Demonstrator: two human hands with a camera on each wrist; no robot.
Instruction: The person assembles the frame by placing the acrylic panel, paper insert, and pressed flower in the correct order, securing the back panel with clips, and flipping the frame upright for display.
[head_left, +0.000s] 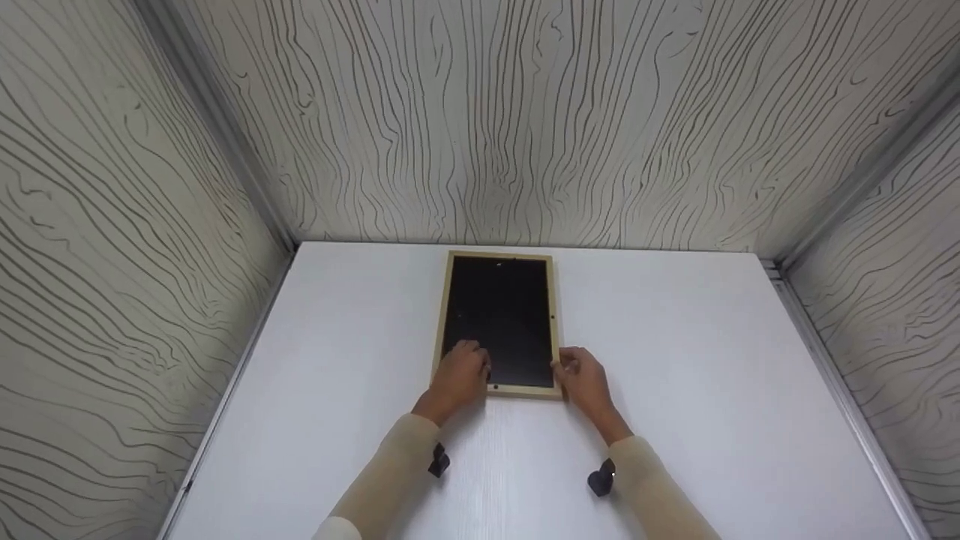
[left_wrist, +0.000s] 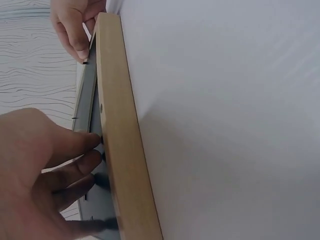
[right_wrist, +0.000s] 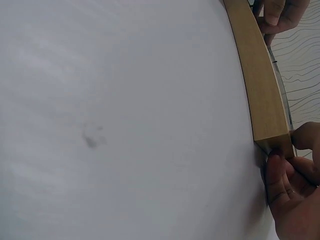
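A rectangular board with a pale wooden frame (head_left: 521,391) and a glossy black panel (head_left: 499,319) lies flat on the white table. My left hand (head_left: 461,375) is over its front left corner, fingers bent and fingertips resting on the panel just inside the front rail (left_wrist: 125,130). Dark reflections show beneath those fingertips. At the front right corner, my right hand (head_left: 587,381) grips the frame. In the right wrist view its thumb (right_wrist: 305,136) lies on the rail's top and its fingers (right_wrist: 277,175) press against the side and corner.
Small black tabs (head_left: 553,316) sit along the frame. The white table (head_left: 675,360) extends to both sides and in front of the board. Wood-grain patterned walls (head_left: 510,120) enclose it at the back, left and right. Black wrist devices (head_left: 600,480) hang beneath both sleeves.
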